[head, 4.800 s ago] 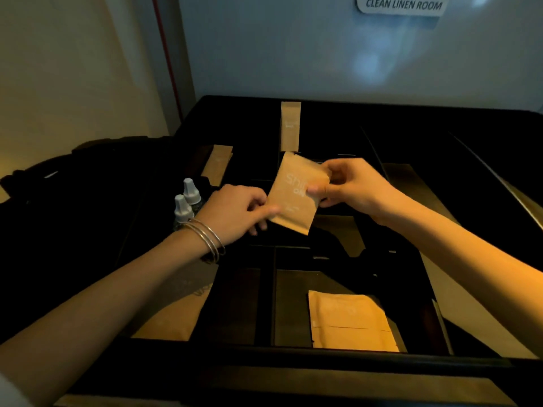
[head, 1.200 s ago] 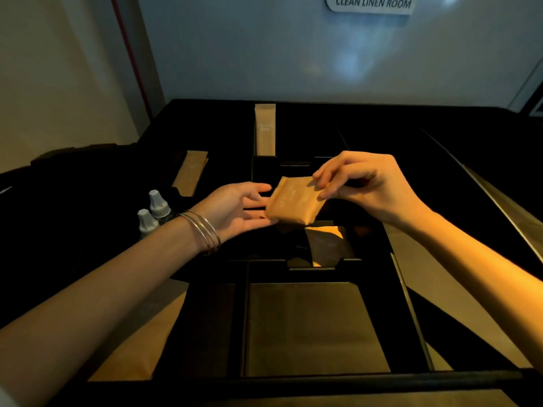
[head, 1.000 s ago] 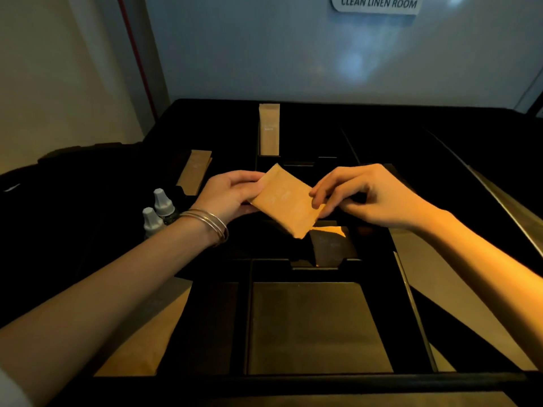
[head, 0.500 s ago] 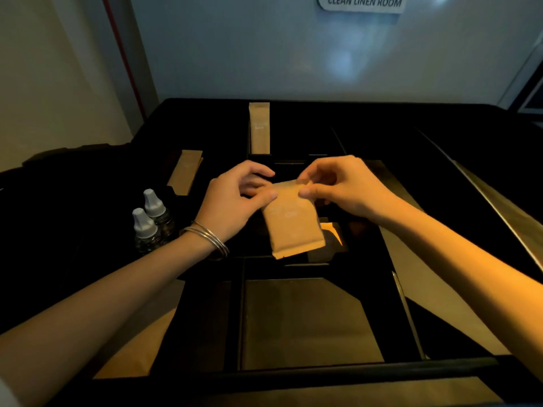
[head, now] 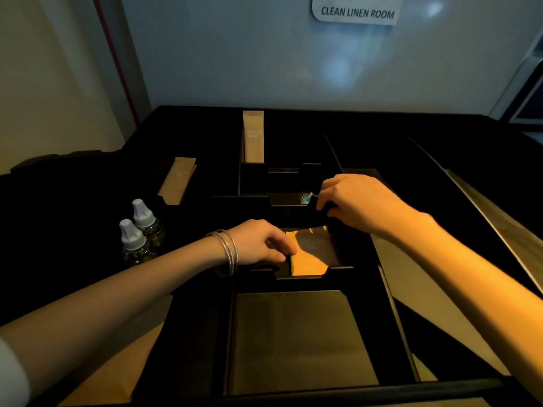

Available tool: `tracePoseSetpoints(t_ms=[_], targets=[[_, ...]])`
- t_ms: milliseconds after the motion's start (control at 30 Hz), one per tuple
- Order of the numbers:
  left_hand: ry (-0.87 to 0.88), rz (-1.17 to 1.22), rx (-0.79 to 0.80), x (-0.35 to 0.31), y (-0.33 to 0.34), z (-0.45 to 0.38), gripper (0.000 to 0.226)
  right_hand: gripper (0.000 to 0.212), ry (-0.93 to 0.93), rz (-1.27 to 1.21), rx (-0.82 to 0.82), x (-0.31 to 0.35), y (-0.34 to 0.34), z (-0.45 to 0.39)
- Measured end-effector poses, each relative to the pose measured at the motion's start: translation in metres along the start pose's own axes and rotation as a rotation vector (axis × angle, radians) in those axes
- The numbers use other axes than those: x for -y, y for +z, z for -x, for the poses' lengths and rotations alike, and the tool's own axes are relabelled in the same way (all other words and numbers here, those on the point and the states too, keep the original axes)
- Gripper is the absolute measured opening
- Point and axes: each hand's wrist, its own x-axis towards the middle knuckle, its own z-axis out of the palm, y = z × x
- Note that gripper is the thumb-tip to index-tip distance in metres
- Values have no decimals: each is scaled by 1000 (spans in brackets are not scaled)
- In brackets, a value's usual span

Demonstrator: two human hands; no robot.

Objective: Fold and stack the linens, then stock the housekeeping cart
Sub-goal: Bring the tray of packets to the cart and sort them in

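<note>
Presently, head view, dim warm light.
Tray: black divided tray [head: 364,342] on the cart top, dividers standing proud of the floors.
Packet: brown paper packet [head: 308,254] lying flat in the small middle cell, its near edge against the notched front divider.
Left hand: left hand [head: 258,245] reaches into that cell from the left; fingers curled down onto the packet's left edge. Pinch or mere press: cannot tell. Bangles [head: 227,252] on the wrist.
Right hand: right hand [head: 355,201] over the next cell back, fingers curled at the divider edge beside a small bluish item [head: 307,197]; whether it holds anything cannot be told.
Free room: large near cell [head: 293,339] between the forearms.
Left margin: two capped bottles [head: 141,233], touching, just outside the tray.
Far side: an upright packet [head: 253,136] stands in a rear cell; another [head: 177,180] leans at left.
Wall: sign [head: 357,11] reads CLEAN LINEN ROOM.
</note>
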Motion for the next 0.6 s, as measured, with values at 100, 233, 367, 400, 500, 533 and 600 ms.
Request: tracePoseSetpoints(t_ms=[100, 233, 367, 400, 500, 533, 600], targets=[[19, 73, 72, -3, 0, -7, 31, 24, -173, -60, 71, -14, -3, 1], [46, 64, 111, -4, 1, -11, 33, 31, -197, -18, 189, -13, -3, 2], [78, 27, 182, -5, -8, -8, 32, 36, -210, 109, 313, -5, -4, 2], [78, 51, 192, -5, -12, -6, 30, 35, -208, 133, 331, -2, -3, 1], [96, 48, 226, -6, -15, -3, 29, 29, -188, 170, 351, 2, -3, -1], [108, 14, 234, -8, -12, -3, 31, 28, -186, 181, 359, 2, -2, -1], [129, -69, 183, -12, -3, -4, 34, 28, -184, 196, 373, 2, -1, -2]])
